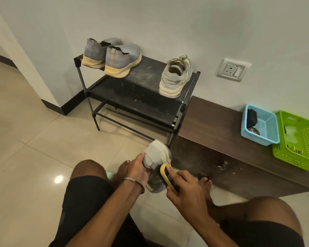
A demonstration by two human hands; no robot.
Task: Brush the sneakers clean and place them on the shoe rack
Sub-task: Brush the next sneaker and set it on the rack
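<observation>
Two hands work: left hand (139, 168) grips sneaker (156, 157), right hand (183, 187) holds brush (165, 173).

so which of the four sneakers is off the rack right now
The laced grey sneaker held in the left hand while the right hand brushes it. The other three sit on the shoe rack's top shelf.

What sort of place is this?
Probably a home entryway or hallway: a shoe rack with sneakers stands against the wall, beside a low wooden cabinet, on a tiled floor.
</observation>
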